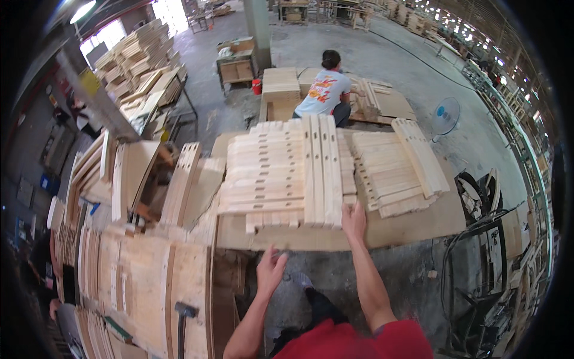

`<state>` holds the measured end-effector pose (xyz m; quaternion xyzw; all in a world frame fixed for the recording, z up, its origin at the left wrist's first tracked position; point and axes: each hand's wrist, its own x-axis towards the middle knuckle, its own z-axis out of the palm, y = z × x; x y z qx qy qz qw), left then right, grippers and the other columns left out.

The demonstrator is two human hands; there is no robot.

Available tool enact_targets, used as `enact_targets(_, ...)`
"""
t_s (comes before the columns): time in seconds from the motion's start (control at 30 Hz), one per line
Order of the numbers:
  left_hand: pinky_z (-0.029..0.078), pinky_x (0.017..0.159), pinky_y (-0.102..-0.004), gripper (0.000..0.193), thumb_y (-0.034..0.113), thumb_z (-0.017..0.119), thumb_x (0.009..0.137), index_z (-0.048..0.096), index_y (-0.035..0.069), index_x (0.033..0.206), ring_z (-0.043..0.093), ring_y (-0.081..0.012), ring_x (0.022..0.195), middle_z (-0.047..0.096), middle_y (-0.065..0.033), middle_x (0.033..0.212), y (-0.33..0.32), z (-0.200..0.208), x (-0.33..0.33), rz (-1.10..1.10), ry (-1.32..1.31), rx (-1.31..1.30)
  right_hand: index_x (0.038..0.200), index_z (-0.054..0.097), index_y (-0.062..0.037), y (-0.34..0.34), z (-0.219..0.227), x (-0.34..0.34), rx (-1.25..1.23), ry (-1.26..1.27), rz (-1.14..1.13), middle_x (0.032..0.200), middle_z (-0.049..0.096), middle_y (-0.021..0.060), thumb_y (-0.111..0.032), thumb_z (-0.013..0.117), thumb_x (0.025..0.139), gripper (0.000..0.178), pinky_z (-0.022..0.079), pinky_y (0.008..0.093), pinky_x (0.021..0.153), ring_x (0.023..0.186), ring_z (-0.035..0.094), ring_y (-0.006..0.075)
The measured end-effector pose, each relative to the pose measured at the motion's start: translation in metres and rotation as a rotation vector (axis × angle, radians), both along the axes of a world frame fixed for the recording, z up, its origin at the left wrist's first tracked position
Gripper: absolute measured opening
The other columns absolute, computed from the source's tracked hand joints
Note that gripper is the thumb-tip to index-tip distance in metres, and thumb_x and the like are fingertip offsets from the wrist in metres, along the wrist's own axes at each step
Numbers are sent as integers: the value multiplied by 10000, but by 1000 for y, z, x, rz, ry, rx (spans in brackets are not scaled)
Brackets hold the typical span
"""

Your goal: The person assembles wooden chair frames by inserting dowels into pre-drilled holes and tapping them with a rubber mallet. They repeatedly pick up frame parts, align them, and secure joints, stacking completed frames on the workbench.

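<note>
The right hand of the person touches the near right corner of the lengthwise slats, which lie ahead of it and to its left, upon the crosswise boards. I cannot tell whether it grips them. The left hand is empty, fingers loosely apart, by the near edge of the desk, apart from the slats.

"Slotted boards toward the cardboard's left edge: what colour?"
"Pale yellow, rowed with dark slots; the cardboard is tan."
"And the mallet near the worktop's right edge?"
"Dark grey head."
</note>
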<state>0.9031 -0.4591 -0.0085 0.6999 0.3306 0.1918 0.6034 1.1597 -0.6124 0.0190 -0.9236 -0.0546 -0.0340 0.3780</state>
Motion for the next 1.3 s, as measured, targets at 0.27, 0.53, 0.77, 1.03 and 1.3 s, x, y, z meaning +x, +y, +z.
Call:
enact_targets(0.27, 391, 593, -313, 421, 334, 802, 869, 703, -4, 1100, 522, -125, 693, 680, -46, 916, 7, -17, 253, -57, 329, -652, 1257, 675, -38, -27, -73, 81, 600, 907, 156, 1121, 723, 50, -373, 724, 942, 462, 546, 391, 818, 982, 676, 157)
enact_targets(0.53, 557, 915, -377, 476, 138, 776, 900, 610, -11, 1321, 680, -232, 1107, 697, -144, 1223, -24, -41, 183, -207, 211, -960, 1446, 503, 9, -65, -77, 55, 801, 1205, 336, 1321, 637, 116, -163, 784, 874, 660, 500, 368, 1034, 1177, 623, 219)
enact_targets(0.77, 547, 968, -360, 526, 77, 770, 877, 570, -25, 1353, 663, -187, 1103, 687, -121, 1246, -53, -29, 133, -52, 53, -893, 1349, 527, 20, -29, -48, 21, 635, 982, 451, 1200, 664, 110, -82, 775, 813, 600, 513, 370, 1000, 1116, 637, 212)
enact_targets(1.03, 454, 1071, -330, 697, 205, 821, 861, 508, 8, 1452, 570, -152, 1227, 621, -73, 1355, -38, 34, -105, 156, -276, -671, 1386, 508, 55, 39, 21, -180, 568, 1062, 793, 1289, 648, 149, -78, 841, 756, 725, 510, 392, 1026, 1181, 641, 266)
enact_targets(1.3, 482, 1038, -342, 676, 152, 784, 847, 512, 8, 1449, 594, -145, 1162, 645, -63, 1289, -97, 85, -438, 995, -637, -420, 1378, 539, 26, 152, 70, -517, 215, 1118, 1809, 1246, 670, 129, -57, 801, 776, 662, 508, 371, 1019, 1148, 649, 231)
